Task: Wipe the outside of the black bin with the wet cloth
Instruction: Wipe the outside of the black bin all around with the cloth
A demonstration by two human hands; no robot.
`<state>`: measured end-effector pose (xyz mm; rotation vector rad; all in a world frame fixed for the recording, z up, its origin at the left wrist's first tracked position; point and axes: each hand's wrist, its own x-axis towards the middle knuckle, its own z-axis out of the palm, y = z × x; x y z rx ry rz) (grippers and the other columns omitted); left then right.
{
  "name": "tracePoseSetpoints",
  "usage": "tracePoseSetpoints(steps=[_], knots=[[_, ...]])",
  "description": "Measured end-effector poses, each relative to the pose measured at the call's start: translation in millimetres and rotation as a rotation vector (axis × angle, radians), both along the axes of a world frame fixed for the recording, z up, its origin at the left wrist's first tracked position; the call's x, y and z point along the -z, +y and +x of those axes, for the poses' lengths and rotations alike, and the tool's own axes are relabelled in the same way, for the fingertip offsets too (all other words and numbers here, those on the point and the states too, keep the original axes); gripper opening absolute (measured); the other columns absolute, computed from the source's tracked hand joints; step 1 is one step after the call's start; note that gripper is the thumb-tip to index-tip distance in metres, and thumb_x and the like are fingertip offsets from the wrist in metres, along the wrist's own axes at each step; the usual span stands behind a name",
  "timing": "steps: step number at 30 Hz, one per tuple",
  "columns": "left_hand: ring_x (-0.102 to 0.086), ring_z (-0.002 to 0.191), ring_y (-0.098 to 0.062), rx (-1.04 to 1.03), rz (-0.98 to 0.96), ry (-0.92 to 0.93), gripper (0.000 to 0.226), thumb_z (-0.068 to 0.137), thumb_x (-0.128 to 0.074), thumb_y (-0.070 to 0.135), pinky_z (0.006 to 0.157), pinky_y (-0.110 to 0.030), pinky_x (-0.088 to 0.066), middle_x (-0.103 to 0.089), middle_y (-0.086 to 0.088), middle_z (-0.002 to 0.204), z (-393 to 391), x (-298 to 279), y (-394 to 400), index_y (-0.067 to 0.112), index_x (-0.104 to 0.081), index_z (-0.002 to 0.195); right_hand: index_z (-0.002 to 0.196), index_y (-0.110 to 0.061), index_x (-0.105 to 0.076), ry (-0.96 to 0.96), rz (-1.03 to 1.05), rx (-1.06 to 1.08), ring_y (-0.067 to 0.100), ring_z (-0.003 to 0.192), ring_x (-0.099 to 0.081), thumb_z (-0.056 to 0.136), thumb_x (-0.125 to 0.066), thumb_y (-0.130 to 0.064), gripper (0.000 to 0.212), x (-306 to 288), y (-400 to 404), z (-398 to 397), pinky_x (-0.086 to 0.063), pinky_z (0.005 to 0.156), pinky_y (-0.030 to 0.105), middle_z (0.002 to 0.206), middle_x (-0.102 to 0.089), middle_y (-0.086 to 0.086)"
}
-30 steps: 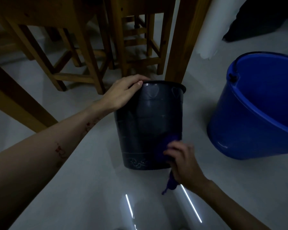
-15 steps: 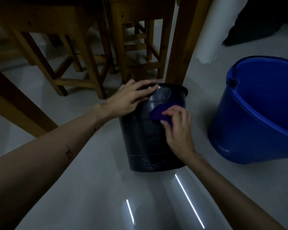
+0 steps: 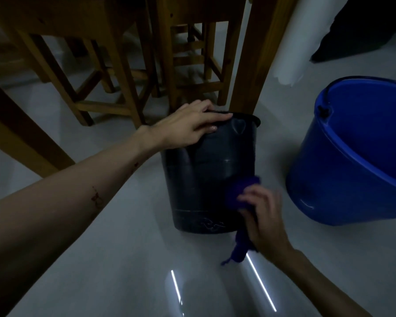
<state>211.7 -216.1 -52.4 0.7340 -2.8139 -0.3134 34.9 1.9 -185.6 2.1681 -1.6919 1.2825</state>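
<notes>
1. Midway, seemingly: black bin (image 3: 206,179) is standing on the floor (image 3: 101,259) beside a blue bucket (image 3: 352,156).
2. Left hand (image 3: 188,126) is steadying its rim, fingers curled over.
3. Right hand (image 3: 264,221), fingers gripping the wet cloth (image 3: 239,191), is rubbing the lower wall; unseen far side probably remaining.

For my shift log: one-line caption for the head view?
Left hand steadies the black bin at its rim; right hand presses the purple cloth against its lower side.

Black bin (image 3: 206,179): round plastic, upright on pale floor, tapering toward base; heart relief near rim, scroll band near bottom.

Wet cloth (image 3: 237,195): dark blue-purple, bunched, pressed against bin's lower right side; loose tail hanging down past base toward floor.
</notes>
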Motion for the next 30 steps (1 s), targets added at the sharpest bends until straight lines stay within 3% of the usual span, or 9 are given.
tracePoseSetpoints(steps=[4,8,12,18,23,25,28,30], knots=[[-0.040,0.114,-0.014,0.051,-0.058,-0.091,0.045,0.099,-0.044,0.028,0.093,-0.028,-0.032,-0.045,-0.002,0.130,-22.2,-15.8,5.8,0.033,-0.038,0.143,0.113,-0.014,-0.052,-0.281,0.000,0.259,0.011,0.113,-0.037,0.095,-0.050,-0.023,0.020,-26.0,-47.6,-10.8,-0.032,0.096,0.032,0.120,-0.046,0.008],[-0.049,0.119,-0.019,-0.100,-0.003,0.165,0.041,0.097,-0.050,0.027,0.100,-0.029,-0.038,-0.055,-0.007,0.129,-14.4,-13.3,7.0,0.018,-0.042,0.136,0.114,-0.012,-0.051,-0.315,0.080,0.264,0.011,0.112,-0.033,0.097,-0.051,-0.021,0.019,-20.5,-74.5,3.2,-0.036,0.095,0.037,0.122,-0.047,0.013],[-0.054,0.112,-0.022,-0.221,-0.063,0.165,0.032,0.098,-0.049,0.025,0.091,-0.029,-0.039,-0.058,-0.007,0.120,5.1,4.3,-6.6,0.019,-0.053,0.129,0.114,-0.014,-0.051,-0.179,0.043,0.134,0.026,0.110,-0.041,0.095,-0.053,-0.022,0.021,-14.3,-74.0,34.6,-0.031,0.096,0.025,0.122,-0.046,0.012],[-0.056,0.111,-0.017,-0.211,0.026,0.265,0.034,0.096,-0.053,0.023,0.093,-0.025,-0.041,-0.062,-0.005,0.119,-10.2,-0.4,4.7,0.017,-0.058,0.129,0.109,-0.014,-0.052,0.165,-0.062,-0.062,0.031,0.106,-0.043,0.088,-0.057,-0.017,0.023,15.0,-35.9,52.6,-0.039,0.092,0.032,0.122,-0.045,0.004],[-0.047,0.121,-0.020,-0.186,-0.053,0.256,0.046,0.098,-0.046,0.040,0.096,-0.019,-0.025,-0.059,-0.007,0.128,-8.5,-6.0,6.7,0.014,-0.052,0.135,0.111,-0.015,-0.051,0.306,-0.038,-0.254,0.027,0.105,-0.044,0.085,-0.059,-0.014,0.028,31.3,-0.8,28.3,-0.038,0.095,0.031,0.122,-0.045,0.005],[-0.042,0.123,-0.022,-0.202,-0.082,0.213,0.044,0.100,-0.038,0.041,0.099,-0.024,-0.023,-0.056,-0.005,0.129,-0.4,-3.4,3.6,0.020,-0.051,0.136,0.111,-0.013,-0.050,0.227,-0.033,-0.171,0.028,0.103,-0.044,0.090,-0.056,-0.019,0.022,21.0,-5.3,18.3,-0.037,0.093,0.031,0.120,-0.045,0.007],[-0.045,0.115,-0.022,-0.226,-0.033,0.118,0.041,0.102,-0.037,0.032,0.096,-0.036,-0.036,-0.051,-0.001,0.130,5.0,5.4,1.7,0.036,-0.040,0.142,0.112,-0.012,-0.049,0.003,-0.015,0.061,0.029,0.103,-0.043,0.096,-0.048,-0.021,0.018,1.2,-28.9,7.2,-0.029,0.094,0.028,0.119,-0.043,0.008],[-0.050,0.112,-0.015,-0.156,0.048,0.177,0.041,0.100,-0.044,0.022,0.094,-0.030,-0.040,-0.055,-0.001,0.124,-3.7,3.4,6.1,0.030,-0.045,0.140,0.113,-0.012,-0.051,-0.138,0.017,0.185,0.028,0.106,-0.043,0.095,-0.050,-0.021,0.020,-13.7,-49.6,5.0,-0.028,0.095,0.026,0.119,-0.045,0.011]])
